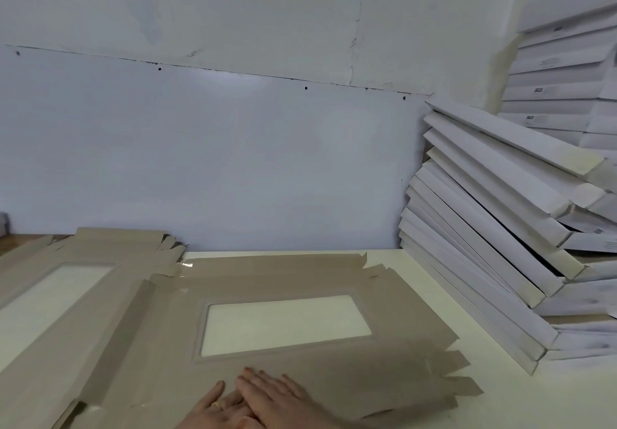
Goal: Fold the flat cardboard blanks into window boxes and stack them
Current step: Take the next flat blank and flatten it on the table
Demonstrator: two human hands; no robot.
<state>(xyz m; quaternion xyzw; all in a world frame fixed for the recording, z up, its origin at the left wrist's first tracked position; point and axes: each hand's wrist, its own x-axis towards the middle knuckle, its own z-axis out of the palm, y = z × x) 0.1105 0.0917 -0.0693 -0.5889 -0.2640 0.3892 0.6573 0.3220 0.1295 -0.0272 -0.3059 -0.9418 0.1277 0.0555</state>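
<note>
Both hands, left (pixel 217 410) and right (pixel 280 402), lie flat with fingers straight, overlapping, on the blank (pixel 300 362) on the desk (pixel 484 378), probably pinning it for creasing. Folded boxes (pixel 494 228) are stacked at right.

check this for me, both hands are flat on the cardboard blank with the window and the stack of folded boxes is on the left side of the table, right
Not quite. The head view shows the stack of folded boxes on the right side of the table, leaning back against the wall. The rest holds: the left hand and the right hand lie flat on the cardboard blank with the window.
</note>
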